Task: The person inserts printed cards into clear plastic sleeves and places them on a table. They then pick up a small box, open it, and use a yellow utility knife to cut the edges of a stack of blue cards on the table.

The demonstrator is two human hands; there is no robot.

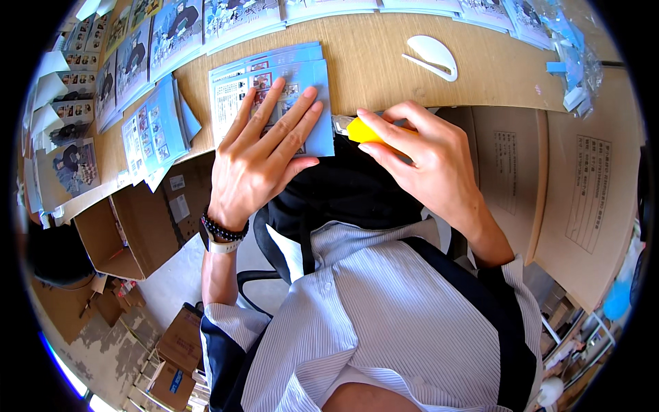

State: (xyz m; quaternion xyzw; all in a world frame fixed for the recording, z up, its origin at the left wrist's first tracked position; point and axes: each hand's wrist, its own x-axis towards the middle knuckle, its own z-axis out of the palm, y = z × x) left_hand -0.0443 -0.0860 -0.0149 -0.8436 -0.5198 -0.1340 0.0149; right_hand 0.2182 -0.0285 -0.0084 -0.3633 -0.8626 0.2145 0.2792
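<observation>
The left hand (264, 154) lay flat and open, fingers spread, pressing down on a stack of pale blue printed cards (271, 89) at the near edge of the wooden worktop (384, 62). The stack extended forward of the palm, away from the body, with its long axis running roughly left to right beneath the fingertips.

The right hand (419, 154) was closed around a yellow utility knife (364, 129), gripping it between thumb and fingers. The knife's long axis ran nearly level, its metal tip pointing left toward the stack's right edge. The tip stood just beside that edge; contact could not be confirmed.

The stack therefore lay directly left of the right hand and under the left hand, so the left hand was the nearer one. A white plastic letter opener (432, 56) rested on the worktop beyond the right hand, well apart from both.
</observation>
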